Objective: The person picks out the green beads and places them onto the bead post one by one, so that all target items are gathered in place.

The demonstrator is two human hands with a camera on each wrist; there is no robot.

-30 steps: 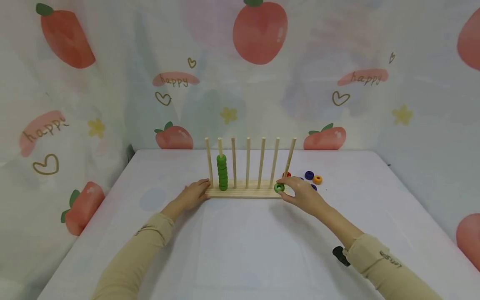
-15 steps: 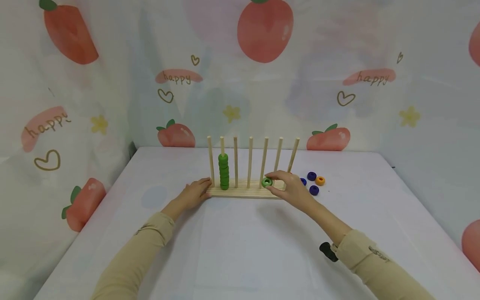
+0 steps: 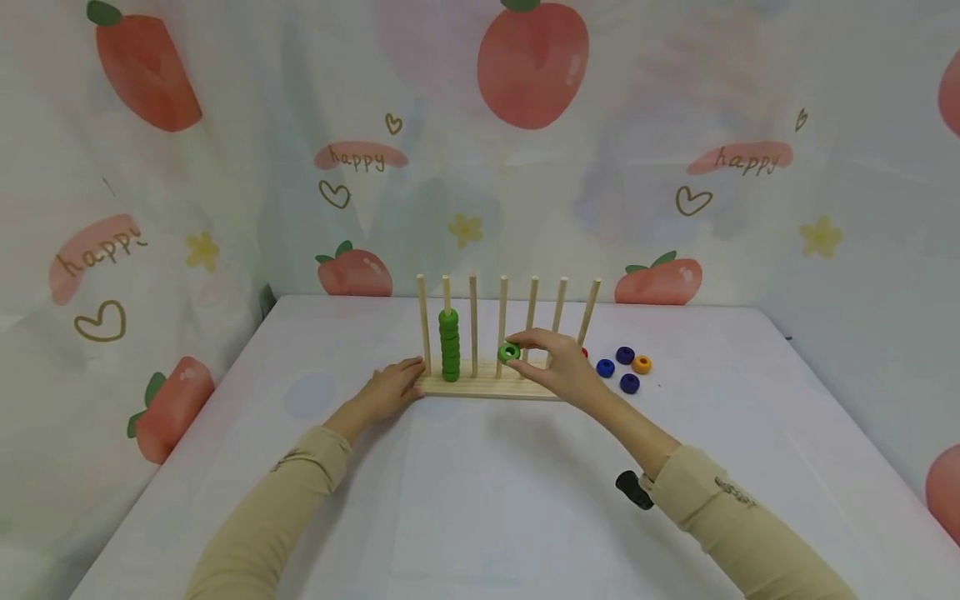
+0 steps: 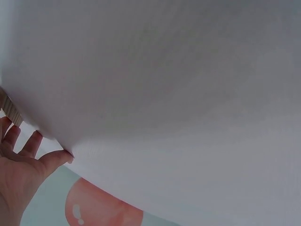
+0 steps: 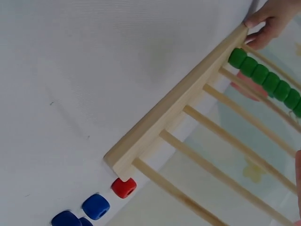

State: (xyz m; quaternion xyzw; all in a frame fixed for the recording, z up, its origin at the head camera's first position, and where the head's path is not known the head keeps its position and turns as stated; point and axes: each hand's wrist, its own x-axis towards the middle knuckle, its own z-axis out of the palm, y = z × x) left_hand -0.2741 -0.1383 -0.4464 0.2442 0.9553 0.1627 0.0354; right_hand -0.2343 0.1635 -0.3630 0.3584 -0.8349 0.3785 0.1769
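In the head view a wooden peg rack point(image 3: 495, 385) stands on the table, several upright pegs along its base. One peg near the left end carries a stack of green beads point(image 3: 450, 346). My left hand point(image 3: 386, 390) holds the rack's left end, fingers and thumb about it; the right wrist view has this hand point(image 5: 277, 19) at the far end too. Between thumb and forefinger, my right hand point(image 3: 566, 367) pinches a single green bead point(image 3: 502, 357), its hole facing the head camera. The bead is raised in front of the middle pegs. Only a sliver of fingers point(image 5: 298, 176) shows at the right wrist view's edge.
Right of the rack lie a blue bead point(image 3: 605, 368), dark blue beads point(image 3: 629, 383) and an orange bead point(image 3: 641, 364). A red bead point(image 5: 124, 187) sits by the rack's right end. Patterned cloth point(image 3: 525, 208) hangs behind the table. A black object point(image 3: 634, 490) is at the right cuff.
My right hand has carried the pinched green bead leftward and slightly up, from the rack's right end to its middle pegs. The left hand stays at the left end.
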